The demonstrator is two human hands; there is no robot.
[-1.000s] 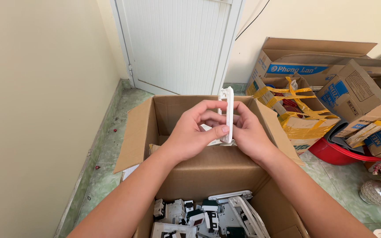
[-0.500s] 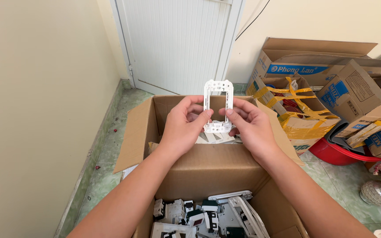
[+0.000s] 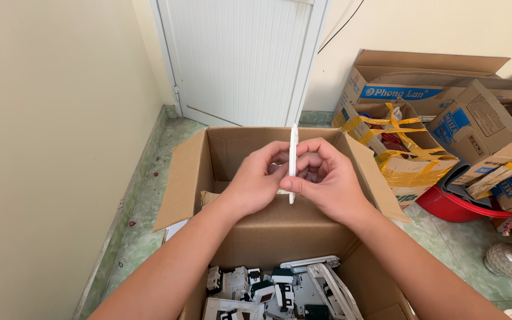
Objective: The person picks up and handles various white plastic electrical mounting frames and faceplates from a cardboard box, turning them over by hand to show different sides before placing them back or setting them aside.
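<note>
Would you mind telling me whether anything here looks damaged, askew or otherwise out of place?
Little stands out. Both hands, left hand and right hand, hold a white plastic frame edge-on above the open cardboard box. The small boxes stacked at the right sit tilted, and one box wears loose, crumpled yellow tape.

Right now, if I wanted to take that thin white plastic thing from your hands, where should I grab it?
Probably the top end of the white plastic frame. It stands upright and edge-on, and that end pokes free above the left hand and right hand, which pinch its middle. Come down from above and pinch its two flat faces, since the edge is too thin to grip.
</note>
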